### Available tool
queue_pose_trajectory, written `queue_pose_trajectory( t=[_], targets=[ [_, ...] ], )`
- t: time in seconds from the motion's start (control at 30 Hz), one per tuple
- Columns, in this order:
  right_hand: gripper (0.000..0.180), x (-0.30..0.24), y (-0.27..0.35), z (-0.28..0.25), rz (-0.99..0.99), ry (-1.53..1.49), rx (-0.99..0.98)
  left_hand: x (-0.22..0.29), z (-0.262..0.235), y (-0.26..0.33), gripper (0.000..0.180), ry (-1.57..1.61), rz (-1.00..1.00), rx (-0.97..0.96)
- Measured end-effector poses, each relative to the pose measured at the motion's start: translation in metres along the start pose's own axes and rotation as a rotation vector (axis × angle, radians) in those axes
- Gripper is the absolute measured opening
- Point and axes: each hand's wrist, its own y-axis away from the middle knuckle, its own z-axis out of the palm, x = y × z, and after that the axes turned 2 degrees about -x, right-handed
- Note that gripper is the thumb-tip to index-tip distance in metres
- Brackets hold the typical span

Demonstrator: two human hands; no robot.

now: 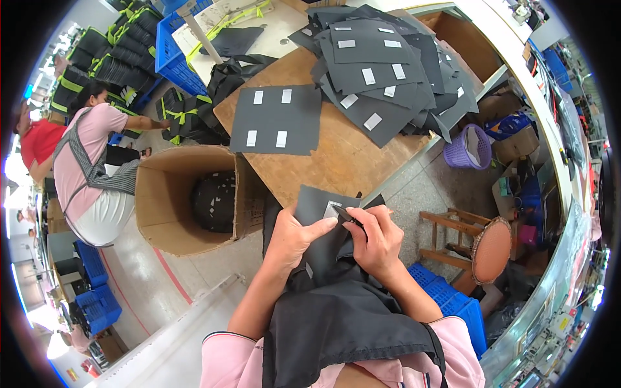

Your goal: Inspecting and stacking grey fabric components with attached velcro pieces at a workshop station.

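Observation:
My left hand [294, 236] grips a dark grey fabric panel [312, 202] in front of my apron, its thumb lying beside a white patch [332, 209]. Pinched in my right hand [378, 239] is a small black pointed tool [348, 216], its tip against the edge of that patch. The fingers hide most of the tool, so its exact kind does not show. Beyond my hands, a flat grey panel [277, 119] with several white patches lies on the wooden board [291, 174]. A messy pile of similar panels [381, 71] covers the board's far right.
An open cardboard box [187, 194] with dark pieces inside stands left of the board. To the right are a wooden stool [491, 251], blue crates [446, 297] and a purple basket [467, 147]. A co-worker [90, 155] sits at the left near dark bundles with yellow-green straps [184, 116].

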Motion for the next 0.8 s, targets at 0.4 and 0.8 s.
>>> queue_pose_trajectory(
  t=[0.4, 0.8],
  targets=[
    [0.025, 0.043, -0.034, -0.017, 0.387, -0.497, -0.385, -0.008, -0.018, -0.014, 0.024, -0.183, 0.003, -0.039],
    [0.019, 0.025, -0.015, 0.009, 0.538, -0.595, -0.244, -0.015, -0.018, -0.022, 0.032, -0.042, 0.045, -0.001]
  ],
)
